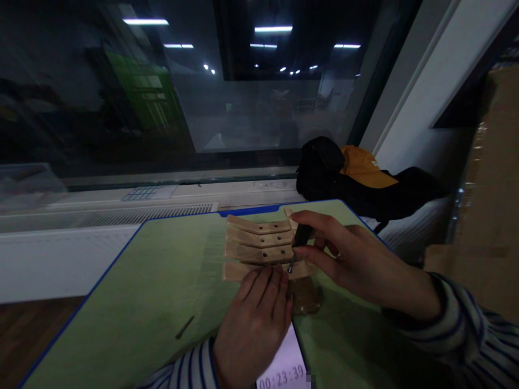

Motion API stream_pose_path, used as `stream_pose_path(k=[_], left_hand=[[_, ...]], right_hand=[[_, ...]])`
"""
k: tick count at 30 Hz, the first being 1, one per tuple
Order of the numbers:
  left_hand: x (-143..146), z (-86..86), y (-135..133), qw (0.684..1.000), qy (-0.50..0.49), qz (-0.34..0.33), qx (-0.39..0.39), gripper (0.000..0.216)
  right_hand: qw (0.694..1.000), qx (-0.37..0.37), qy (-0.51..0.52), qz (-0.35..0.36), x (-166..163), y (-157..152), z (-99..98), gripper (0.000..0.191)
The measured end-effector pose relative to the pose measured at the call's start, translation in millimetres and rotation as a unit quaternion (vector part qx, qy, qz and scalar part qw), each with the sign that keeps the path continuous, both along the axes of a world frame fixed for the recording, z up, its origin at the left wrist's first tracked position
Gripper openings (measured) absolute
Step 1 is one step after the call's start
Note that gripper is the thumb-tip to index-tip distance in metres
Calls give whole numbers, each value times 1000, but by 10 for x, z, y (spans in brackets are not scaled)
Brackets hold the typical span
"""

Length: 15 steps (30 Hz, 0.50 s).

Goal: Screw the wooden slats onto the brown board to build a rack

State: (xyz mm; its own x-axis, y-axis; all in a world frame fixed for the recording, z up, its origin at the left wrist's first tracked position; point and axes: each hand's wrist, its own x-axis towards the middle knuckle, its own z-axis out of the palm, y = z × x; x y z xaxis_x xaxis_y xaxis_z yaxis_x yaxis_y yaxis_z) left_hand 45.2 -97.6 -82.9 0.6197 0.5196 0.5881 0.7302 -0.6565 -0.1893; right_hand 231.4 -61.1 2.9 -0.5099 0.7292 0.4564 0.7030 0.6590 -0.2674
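A small stack of curved wooden slats lies on the green table mat, close to the mat's far blue edge. The slats have little round holes in them.

The left hand lies flat, with its fingertips pressing down on the nearest slat. It is not wrapped around anything.

The right hand is closed around a small screwdriver with a black handle. The tip of the tool points down and touches the nearest slat, just beside the left fingertips.

A brown see-through bag lies on the mat right under the slats, next to the left hand.

A small dark screw lies alone on the mat, well apart to the left. Around it the mat is wide and bare.

A phone with numbers on its screen sits at the near edge, touching the left wrist.

Past the far right corner of the mat, a black bag with an orange cap rests on the sill.
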Motion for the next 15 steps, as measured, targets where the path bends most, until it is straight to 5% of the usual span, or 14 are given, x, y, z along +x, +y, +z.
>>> stream_pose_path(k=[15], left_hand=[[-17, 34, 6, 999, -15, -17, 24, 28]], right_hand=[[1000, -21, -8, 18, 13, -4, 18, 46]])
